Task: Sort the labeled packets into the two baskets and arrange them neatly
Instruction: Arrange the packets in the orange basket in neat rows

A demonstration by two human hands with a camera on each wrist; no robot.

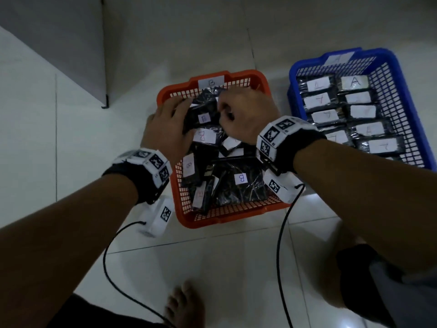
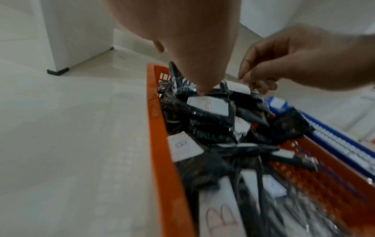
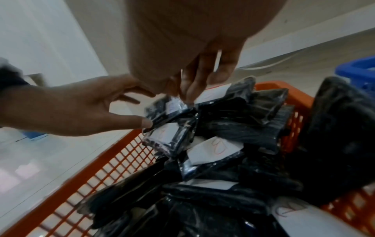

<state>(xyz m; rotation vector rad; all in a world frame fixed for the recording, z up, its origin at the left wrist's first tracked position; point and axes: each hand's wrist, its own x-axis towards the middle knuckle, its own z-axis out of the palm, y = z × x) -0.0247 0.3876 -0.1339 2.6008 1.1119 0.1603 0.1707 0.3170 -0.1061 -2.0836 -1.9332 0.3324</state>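
The orange basket [image 1: 231, 217] marked B holds a jumble of several black packets [image 2: 215, 128] with white B labels. At its far end both my hands are on one B packet [image 1: 203, 118]. My left hand [image 1: 182, 114] holds the packet's left end, thumb on the near edge and fingers over the far edge, as the right wrist view shows [image 3: 148, 109]. My right hand [image 1: 227, 110] pinches the packet's right end with curled fingers [image 3: 188, 94]. On the right, the blue basket [image 1: 293, 74] holds A packets [image 1: 354, 82] laid flat in two neat columns.
The baskets stand side by side on a pale tiled floor. A grey cabinet corner with a black foot [image 1: 105, 104] is at the far left. My bare foot [image 1: 184, 301] and two black wrist cables [image 1: 280, 245] lie near the orange basket's front.
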